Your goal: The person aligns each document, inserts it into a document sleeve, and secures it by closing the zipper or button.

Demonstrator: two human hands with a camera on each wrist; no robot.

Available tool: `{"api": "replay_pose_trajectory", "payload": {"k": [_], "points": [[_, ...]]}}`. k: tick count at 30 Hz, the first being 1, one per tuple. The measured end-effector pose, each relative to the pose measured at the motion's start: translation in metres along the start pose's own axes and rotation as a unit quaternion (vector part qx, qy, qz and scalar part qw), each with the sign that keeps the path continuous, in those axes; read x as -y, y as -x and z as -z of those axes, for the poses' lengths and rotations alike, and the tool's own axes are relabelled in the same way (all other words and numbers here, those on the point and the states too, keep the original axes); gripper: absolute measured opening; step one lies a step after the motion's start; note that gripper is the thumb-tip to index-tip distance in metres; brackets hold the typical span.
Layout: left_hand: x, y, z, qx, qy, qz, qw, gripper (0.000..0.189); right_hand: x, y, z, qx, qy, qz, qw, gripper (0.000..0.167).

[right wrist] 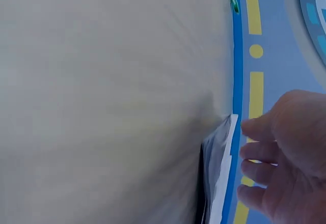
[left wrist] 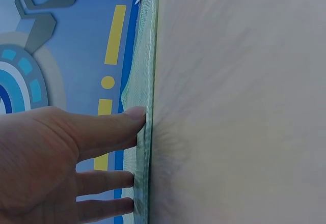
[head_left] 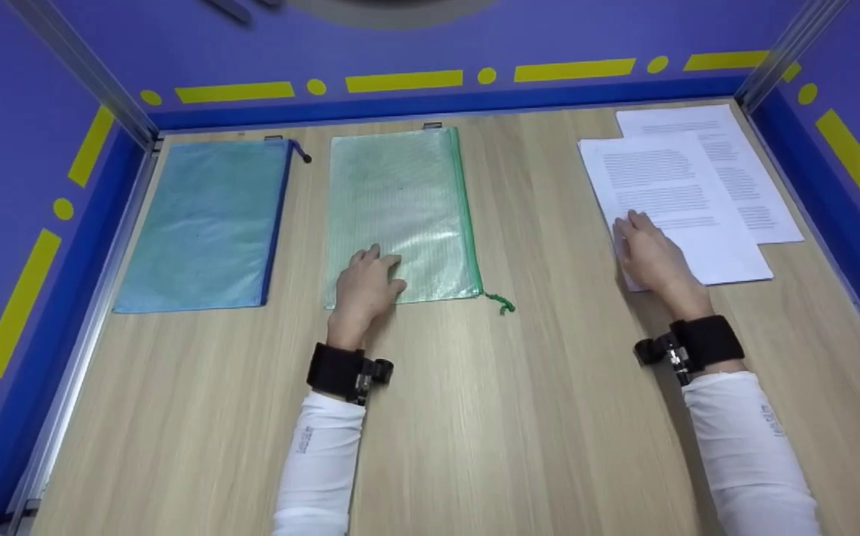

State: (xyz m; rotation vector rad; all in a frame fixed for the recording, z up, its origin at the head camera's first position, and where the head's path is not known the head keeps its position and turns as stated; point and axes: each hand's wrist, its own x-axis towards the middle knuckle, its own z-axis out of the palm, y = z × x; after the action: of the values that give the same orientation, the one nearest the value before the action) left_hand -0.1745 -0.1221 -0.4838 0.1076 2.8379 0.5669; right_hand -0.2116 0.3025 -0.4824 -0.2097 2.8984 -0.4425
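A pale green zip file bag (head_left: 400,193) lies flat at the middle of the table, its green zipper along the right side. My left hand (head_left: 366,286) is at its near edge; in the left wrist view the thumb and fingers reach out to the bag's surface (left wrist: 142,66) without curling round it. Farther right, my right hand (head_left: 657,257) hovers at the left edge of the front stack of printed sheets (head_left: 727,253). In the right wrist view its loosely bent fingers (right wrist: 257,170) stand a little apart from the stack (right wrist: 219,173), holding nothing.
A blue zip file bag (head_left: 202,223) lies on the left of the wooden table (head_left: 444,417). More printed paper (head_left: 761,193) lies partly under the front stack at the right. Blue panels (head_left: 415,45) with yellow marks wall the table's back and sides.
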Motion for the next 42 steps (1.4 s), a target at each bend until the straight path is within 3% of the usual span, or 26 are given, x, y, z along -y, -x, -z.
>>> {"api": "replay_pose_trajectory", "payload": {"k": [8, 21, 36, 42], "points": [[0.003, 0.000, 0.002, -0.006, -0.009, 0.000, 0.9999, 0.050, 0.007, -0.002, -0.005, 0.060, 0.013, 0.002, 0.9981, 0.059], [0.000, 0.000, 0.002, -0.007, 0.001, 0.007, 1.0000, 0.049, 0.034, -0.003, -0.015, 0.065, 0.007, 0.017, 0.9977, 0.062], [0.000, 0.000, -0.001, -0.003, 0.002, 0.006, 1.0000, 0.050, 0.097, -0.010, -0.032, 0.071, 0.010, 0.066, 0.9952, 0.059], [-0.002, 0.001, -0.001, -0.002, 0.006, 0.005, 1.0000, 0.050, 0.114, -0.009, -0.037, 0.054, -0.003, 0.086, 0.9948, 0.048]]}}
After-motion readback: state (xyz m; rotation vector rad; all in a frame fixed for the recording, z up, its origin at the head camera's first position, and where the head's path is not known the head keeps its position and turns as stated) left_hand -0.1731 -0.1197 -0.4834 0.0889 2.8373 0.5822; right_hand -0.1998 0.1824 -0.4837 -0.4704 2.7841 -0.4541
